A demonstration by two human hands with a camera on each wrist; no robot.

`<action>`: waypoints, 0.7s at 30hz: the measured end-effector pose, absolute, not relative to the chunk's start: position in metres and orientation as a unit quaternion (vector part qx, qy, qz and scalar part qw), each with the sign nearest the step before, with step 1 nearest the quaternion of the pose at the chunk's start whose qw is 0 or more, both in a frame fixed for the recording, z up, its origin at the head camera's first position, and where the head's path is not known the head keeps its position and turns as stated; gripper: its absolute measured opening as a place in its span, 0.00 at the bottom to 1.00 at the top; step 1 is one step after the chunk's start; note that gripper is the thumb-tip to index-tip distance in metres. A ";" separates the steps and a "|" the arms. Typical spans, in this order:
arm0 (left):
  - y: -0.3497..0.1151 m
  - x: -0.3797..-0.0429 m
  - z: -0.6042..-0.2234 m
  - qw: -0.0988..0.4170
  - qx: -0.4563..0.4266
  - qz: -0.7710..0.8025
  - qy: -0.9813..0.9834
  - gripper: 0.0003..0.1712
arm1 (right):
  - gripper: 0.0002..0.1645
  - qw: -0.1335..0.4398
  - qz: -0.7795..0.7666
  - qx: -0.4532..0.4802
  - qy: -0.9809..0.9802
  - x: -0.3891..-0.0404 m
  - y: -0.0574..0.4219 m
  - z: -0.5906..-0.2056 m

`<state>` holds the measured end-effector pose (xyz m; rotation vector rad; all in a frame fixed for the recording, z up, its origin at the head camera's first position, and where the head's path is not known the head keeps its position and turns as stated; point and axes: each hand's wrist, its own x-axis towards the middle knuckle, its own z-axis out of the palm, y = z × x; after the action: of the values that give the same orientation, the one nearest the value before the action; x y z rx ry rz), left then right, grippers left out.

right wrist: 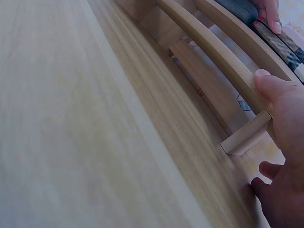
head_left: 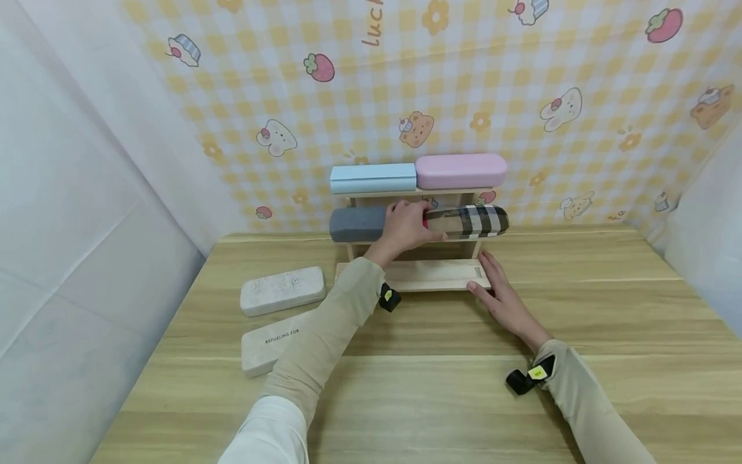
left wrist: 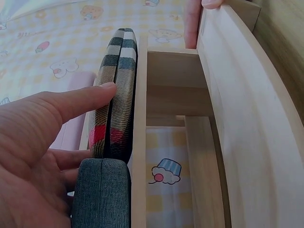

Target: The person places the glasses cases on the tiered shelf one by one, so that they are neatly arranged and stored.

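A wooden tiered rack [head_left: 429, 276] stands against the patterned backdrop. On its middle tier, my left hand [head_left: 408, 225] holds a plaid glasses case [head_left: 487, 221], thumb on the near face and fingers behind. End to end with it lies a grey-blue glasses case [head_left: 356, 224], which the left fingers also adjoin in the left wrist view. My right hand [head_left: 504, 303] grips the rack's lower right end, its thumb on the bottom board's front edge [right wrist: 237, 76]. The top tier bears a light blue glasses case [head_left: 373, 178] and a pink glasses case [head_left: 460, 171].
Left of the rack, two whitish glasses cases lie on the wood-grain table [head_left: 435, 399]: a patterned case [head_left: 283, 290] and a lettered case [head_left: 263, 348], partly hidden by the left sleeve. The yellow checked backdrop [head_left: 359, 109] rises right behind the rack.
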<state>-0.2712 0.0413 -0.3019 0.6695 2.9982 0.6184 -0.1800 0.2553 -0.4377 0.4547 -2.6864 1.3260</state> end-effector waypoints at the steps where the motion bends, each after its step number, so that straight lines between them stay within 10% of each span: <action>1: 0.041 -0.271 -0.301 0.004 0.214 0.197 0.957 0.41 | 0.42 0.057 0.436 0.150 -0.886 -0.180 0.255 -0.437; 21: 0.041 -0.269 -0.297 0.030 0.217 0.182 0.959 0.46 | 0.42 0.058 0.434 0.150 -0.887 -0.180 0.255 -0.437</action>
<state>-0.2686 0.0413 -0.2974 0.6687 2.9561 0.5627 -0.1804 0.2551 -0.4372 0.4545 -2.6869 1.3151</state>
